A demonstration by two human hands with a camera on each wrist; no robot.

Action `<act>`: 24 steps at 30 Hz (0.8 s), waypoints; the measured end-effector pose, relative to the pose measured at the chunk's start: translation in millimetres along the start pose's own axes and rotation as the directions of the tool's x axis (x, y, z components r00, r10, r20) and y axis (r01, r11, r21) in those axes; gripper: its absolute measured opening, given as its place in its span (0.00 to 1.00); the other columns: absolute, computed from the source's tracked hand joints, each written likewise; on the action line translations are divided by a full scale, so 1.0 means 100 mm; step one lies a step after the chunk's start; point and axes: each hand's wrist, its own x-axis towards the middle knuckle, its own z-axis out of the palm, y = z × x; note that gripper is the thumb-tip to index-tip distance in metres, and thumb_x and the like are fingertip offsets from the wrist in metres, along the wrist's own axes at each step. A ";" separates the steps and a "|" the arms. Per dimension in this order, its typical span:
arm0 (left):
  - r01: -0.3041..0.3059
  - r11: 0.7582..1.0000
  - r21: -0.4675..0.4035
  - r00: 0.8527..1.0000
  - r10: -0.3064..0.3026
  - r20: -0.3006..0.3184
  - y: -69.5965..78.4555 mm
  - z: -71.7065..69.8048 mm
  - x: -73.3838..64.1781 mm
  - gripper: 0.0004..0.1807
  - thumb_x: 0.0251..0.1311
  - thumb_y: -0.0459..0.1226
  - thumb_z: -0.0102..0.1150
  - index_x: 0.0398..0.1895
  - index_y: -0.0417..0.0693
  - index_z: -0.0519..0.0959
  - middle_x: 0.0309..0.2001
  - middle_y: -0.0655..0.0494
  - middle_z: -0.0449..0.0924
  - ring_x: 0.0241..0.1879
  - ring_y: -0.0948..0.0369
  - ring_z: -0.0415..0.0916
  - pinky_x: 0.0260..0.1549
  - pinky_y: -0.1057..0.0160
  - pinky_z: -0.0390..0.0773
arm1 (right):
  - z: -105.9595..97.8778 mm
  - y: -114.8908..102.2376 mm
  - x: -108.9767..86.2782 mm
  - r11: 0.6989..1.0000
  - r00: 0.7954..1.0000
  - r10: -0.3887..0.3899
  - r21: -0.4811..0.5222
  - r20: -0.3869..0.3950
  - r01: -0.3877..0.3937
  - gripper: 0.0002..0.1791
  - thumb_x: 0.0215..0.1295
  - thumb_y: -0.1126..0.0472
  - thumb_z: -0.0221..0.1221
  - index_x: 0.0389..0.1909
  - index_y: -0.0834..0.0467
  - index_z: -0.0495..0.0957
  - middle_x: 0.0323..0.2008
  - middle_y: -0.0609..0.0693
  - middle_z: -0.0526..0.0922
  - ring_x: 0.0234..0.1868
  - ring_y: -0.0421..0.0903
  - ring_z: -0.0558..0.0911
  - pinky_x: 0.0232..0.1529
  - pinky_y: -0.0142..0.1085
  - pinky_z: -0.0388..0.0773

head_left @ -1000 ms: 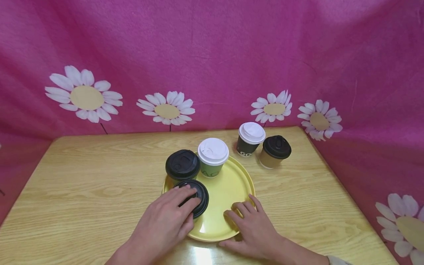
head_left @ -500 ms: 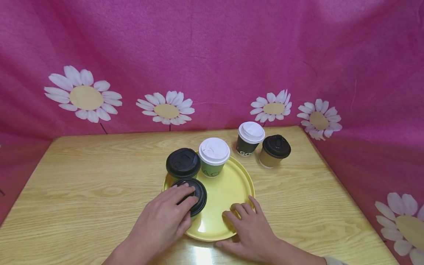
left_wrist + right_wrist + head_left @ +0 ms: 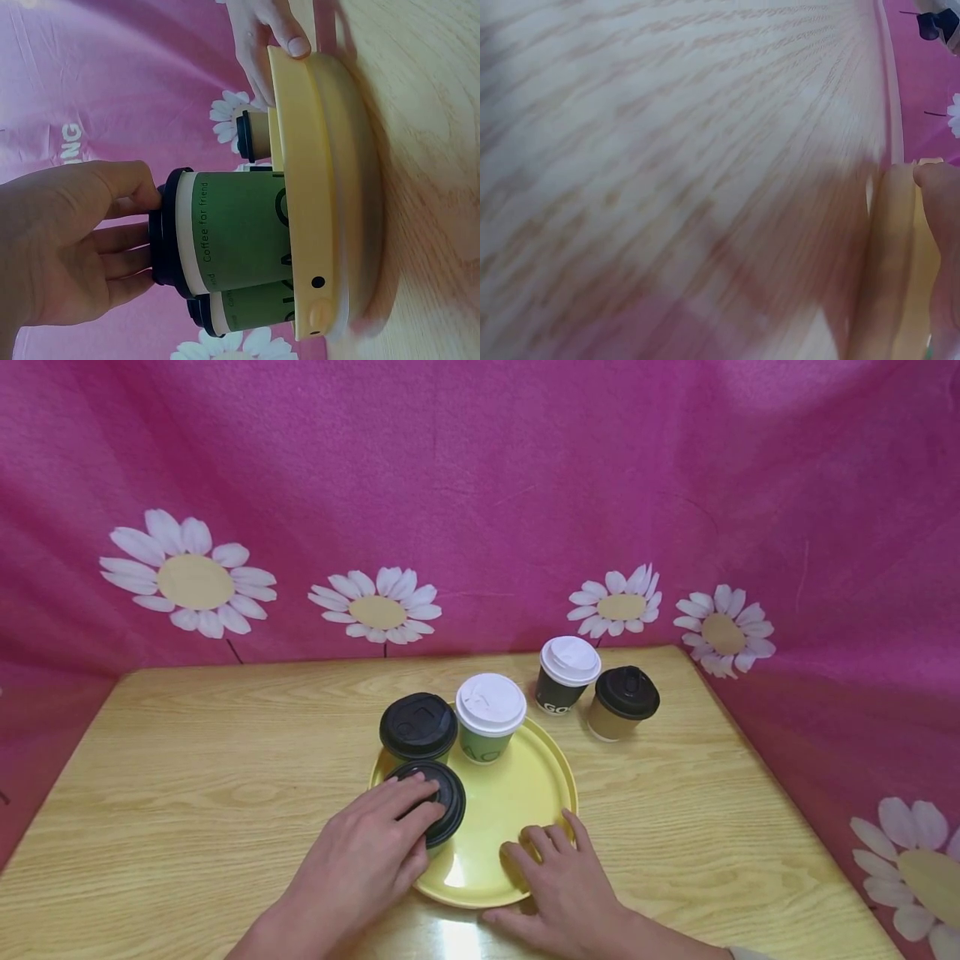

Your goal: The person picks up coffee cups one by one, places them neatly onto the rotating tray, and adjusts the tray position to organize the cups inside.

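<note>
My left hand (image 3: 371, 839) holds the black lid of a green paper coffee cup (image 3: 240, 232) from above, its bent fingertips on the lid. This cup stands upright at the near left of a round yellow tray (image 3: 572, 777). Close behind it is another coffee cup (image 3: 417, 727) with a black lid. A green coffee cup (image 3: 491, 703) with a white lid stands beside that one, further right on the tray. My right hand (image 3: 566, 885) grips the tray's near right rim, fingers inside and thumb outside. The right wrist view catches only part of that thumb (image 3: 939, 225).
Off the tray, at the back right of the wooden table (image 3: 225, 793), stand a dark cup (image 3: 561, 689) with a white lid and a brown cup (image 3: 615, 718) with a black lid. A pink cloth (image 3: 480, 510) with white flowers hangs behind and around the table.
My left hand and the cup under it have shifted slightly left and away. The other two cups on the tray have slid a little to the right. The right hand has drifted slightly left.
</note>
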 end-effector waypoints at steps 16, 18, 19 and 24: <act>0.014 1.000 -0.004 1.000 -0.014 0.021 -0.04 -0.02 0.00 0.17 0.50 0.33 0.66 0.46 0.45 0.84 0.56 0.51 0.80 0.60 0.54 0.75 0.60 0.54 0.73 | -0.02 0.01 0.02 0.999 1.000 -0.027 0.021 -0.003 0.027 0.36 0.58 0.20 0.47 0.47 0.46 0.76 0.39 0.46 0.73 0.42 0.50 0.75 0.60 0.61 0.62; 0.016 1.000 -0.007 1.000 -0.016 0.024 -0.04 -0.02 0.01 0.17 0.50 0.32 0.66 0.46 0.45 0.84 0.56 0.51 0.80 0.60 0.54 0.74 0.61 0.54 0.73 | -0.01 0.03 0.02 0.999 0.999 -0.043 0.028 -0.016 0.044 0.36 0.58 0.20 0.48 0.46 0.47 0.76 0.39 0.46 0.73 0.40 0.50 0.74 0.60 0.61 0.62; 0.014 1.000 -0.010 1.000 -0.014 0.022 -0.04 -0.02 0.01 0.17 0.50 0.32 0.66 0.46 0.44 0.84 0.56 0.51 0.80 0.60 0.54 0.74 0.61 0.54 0.72 | -0.01 0.04 0.01 0.998 0.998 -0.052 0.030 -0.019 0.053 0.35 0.58 0.21 0.48 0.46 0.47 0.76 0.40 0.46 0.73 0.40 0.50 0.74 0.60 0.61 0.62; 0.015 1.000 -0.006 1.000 -0.015 0.017 -0.04 -0.02 0.01 0.16 0.50 0.32 0.66 0.46 0.44 0.84 0.56 0.51 0.80 0.60 0.54 0.74 0.61 0.54 0.73 | -0.01 0.10 0.02 0.995 0.996 -0.087 0.048 -0.024 0.088 0.34 0.58 0.21 0.49 0.46 0.46 0.77 0.41 0.45 0.74 0.41 0.49 0.73 0.60 0.60 0.63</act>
